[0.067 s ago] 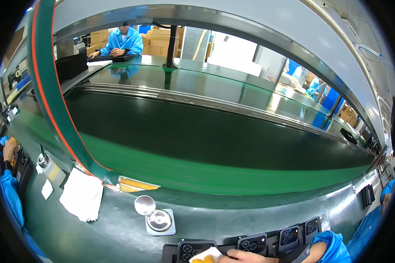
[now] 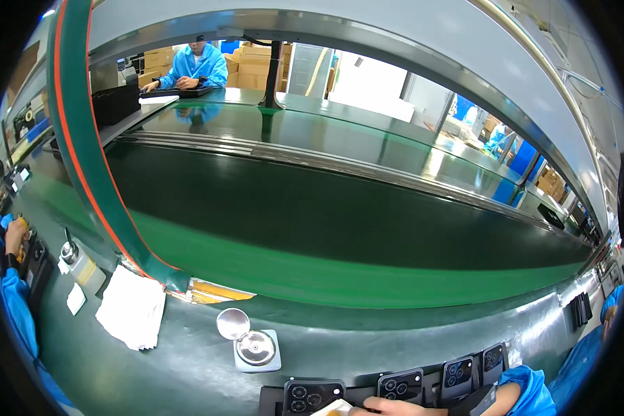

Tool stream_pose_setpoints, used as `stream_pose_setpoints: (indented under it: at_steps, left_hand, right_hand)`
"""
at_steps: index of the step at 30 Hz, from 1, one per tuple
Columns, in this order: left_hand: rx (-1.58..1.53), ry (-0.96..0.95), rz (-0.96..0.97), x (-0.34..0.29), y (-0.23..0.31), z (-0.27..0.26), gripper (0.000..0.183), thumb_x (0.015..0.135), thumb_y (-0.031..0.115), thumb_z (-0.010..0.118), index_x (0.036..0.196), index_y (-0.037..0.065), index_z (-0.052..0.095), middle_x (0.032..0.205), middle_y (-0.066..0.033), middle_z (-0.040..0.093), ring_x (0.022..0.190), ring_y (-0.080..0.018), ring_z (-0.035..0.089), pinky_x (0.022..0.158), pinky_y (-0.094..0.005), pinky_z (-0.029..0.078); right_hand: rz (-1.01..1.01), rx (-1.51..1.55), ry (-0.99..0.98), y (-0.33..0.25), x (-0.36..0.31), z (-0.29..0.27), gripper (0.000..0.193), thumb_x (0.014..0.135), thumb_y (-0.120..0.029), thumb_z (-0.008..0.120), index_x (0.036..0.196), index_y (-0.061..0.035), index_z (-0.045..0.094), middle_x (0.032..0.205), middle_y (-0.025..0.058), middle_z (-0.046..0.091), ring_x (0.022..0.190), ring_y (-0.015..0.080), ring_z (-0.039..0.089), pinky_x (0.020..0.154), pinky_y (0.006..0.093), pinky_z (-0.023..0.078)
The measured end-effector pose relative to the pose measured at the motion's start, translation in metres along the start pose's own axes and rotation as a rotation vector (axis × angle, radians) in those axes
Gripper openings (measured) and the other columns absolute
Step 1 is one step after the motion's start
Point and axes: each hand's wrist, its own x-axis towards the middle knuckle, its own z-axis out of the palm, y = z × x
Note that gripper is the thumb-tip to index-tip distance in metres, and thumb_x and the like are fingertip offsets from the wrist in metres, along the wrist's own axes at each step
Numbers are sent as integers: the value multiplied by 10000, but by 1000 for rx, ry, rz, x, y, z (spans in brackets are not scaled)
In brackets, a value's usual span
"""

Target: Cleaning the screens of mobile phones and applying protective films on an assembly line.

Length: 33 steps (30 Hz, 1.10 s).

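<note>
At the lower edge, my right hand [image 2: 399, 408] reaches in from the right, with a black band at the wrist and a blue sleeve. Its fingers are closed on a folded white wipe [image 2: 331, 408], and a bit of yellow shows at the fingertips. The wipe is at the lower edge of a black phone [image 2: 315, 393] with a camera cluster. More phones [image 2: 400, 383] stand tilted in a row in a dark tray [image 2: 272, 399], partly behind my hand. The lower part of the hand is cut off. My left hand is out of view.
A dispenser [image 2: 258, 351] with its round lid raised stands left of the tray. Further left are a stack of white wipes [image 2: 133, 310] and a bottle [image 2: 84, 267]. A green conveyor belt [image 2: 353, 277] runs beyond. Co-workers in blue sit left, right and across.
My right hand and the wipe have slipped slightly lower, so less of the wipe and the yellow fingertips shows. The whole view has shifted a little.
</note>
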Motion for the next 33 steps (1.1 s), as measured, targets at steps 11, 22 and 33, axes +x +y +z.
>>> stream_pose_setpoints:
  at_steps: [11,22,33]
  left_hand:
    - [502,171,191,8,-3,-2,553,831,268,605,1323,65,453,1405,-232,339,1235,-416,380,1018,-471,375]
    - [778,47,275,6,2,-9,577,807,251,631,1318,42,464,1374,-240,374,1222,-436,392,1020,-468,378]
    - [1106,-57,411,12,7,-18,586,812,233,620,1339,51,440,1397,-221,352,1252,-425,358,1052,-461,340]
  right_hand:
    - [133,7,-96,-16,17,-11,352,728,-215,548,1018,-40,646,1038,52,560,951,187,493,818,328,388]
    - [191,-15,-165,-23,14,-5,416,751,-193,532,1112,-4,614,1044,48,548,971,182,509,849,329,386]
    - [239,93,16,-17,22,-3,338,696,-194,594,987,-37,660,1010,54,547,899,197,503,819,345,370]
